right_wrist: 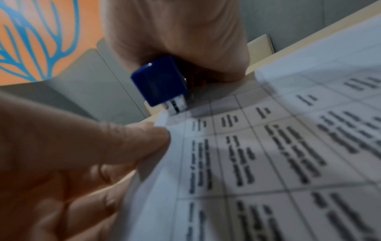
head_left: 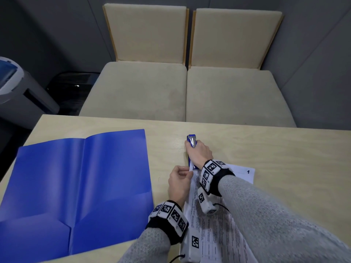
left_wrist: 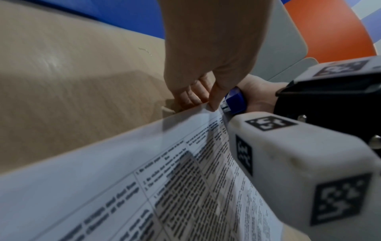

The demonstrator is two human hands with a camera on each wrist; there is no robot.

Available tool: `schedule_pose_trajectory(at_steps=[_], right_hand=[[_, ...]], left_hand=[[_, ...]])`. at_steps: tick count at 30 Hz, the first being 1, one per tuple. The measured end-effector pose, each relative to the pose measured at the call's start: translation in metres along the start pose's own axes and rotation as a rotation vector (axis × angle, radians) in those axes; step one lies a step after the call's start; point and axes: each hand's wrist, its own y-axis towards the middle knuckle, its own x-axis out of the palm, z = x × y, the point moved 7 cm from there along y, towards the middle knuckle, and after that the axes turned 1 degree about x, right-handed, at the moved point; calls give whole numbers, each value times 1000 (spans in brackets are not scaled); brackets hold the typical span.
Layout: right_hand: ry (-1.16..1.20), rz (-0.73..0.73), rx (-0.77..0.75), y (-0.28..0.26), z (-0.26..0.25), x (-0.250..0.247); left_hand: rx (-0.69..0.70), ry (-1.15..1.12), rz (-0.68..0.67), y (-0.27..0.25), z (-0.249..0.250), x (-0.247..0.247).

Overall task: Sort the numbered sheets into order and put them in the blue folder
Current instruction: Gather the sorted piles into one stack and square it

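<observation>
The blue folder [head_left: 79,188] lies open on the left of the wooden table [head_left: 275,149]. A stack of printed sheets [head_left: 214,224], with a "1" on its top right corner, lies to its right under both forearms. My right hand [head_left: 199,151] grips a blue and silver stapler [head_left: 191,142] set over the stack's top left corner; its blue end [right_wrist: 158,81] sits on the paper edge. My left hand [head_left: 180,179] pinches that same corner of the sheets [left_wrist: 144,163] between thumb [right_wrist: 132,143] and fingers, right beside the stapler [left_wrist: 235,101].
Two beige upholstered chairs [head_left: 182,88] stand behind the table's far edge. A white and blue machine [head_left: 17,86] sits off to the left beside a dark bin [head_left: 74,86]. Bare tabletop lies to the right of the sheets.
</observation>
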Motion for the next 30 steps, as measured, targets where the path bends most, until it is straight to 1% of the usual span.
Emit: schedule_pose_trajectory(at_steps=[8,11,13,15,18,19,21,27,30], right_hand=[[-10,-15,-19,0,1,3],[2,19,-26,-2,2,0],[10,31,-33,-3,2,0],[8,43,-37,-3,2,-3],[6,67,-36,-1,4,-10],[7,71,-37,-1,5,-11],[13,70,-38,-1,5,-13],[5,85,-57,1,4,-13],[6,94,-89,1,3,-10]], left_hand=[[-6,9,11,1,-1,0],[13,14,12,1,0,1],[53,39,-3,2,6,3],[96,0,-76,4,14,7],[31,-123,-327,5,22,16],[16,-115,-403,3,25,18],[29,-59,-461,6,28,19],[74,-3,-459,14,28,24],[118,-1,-402,11,25,26]])
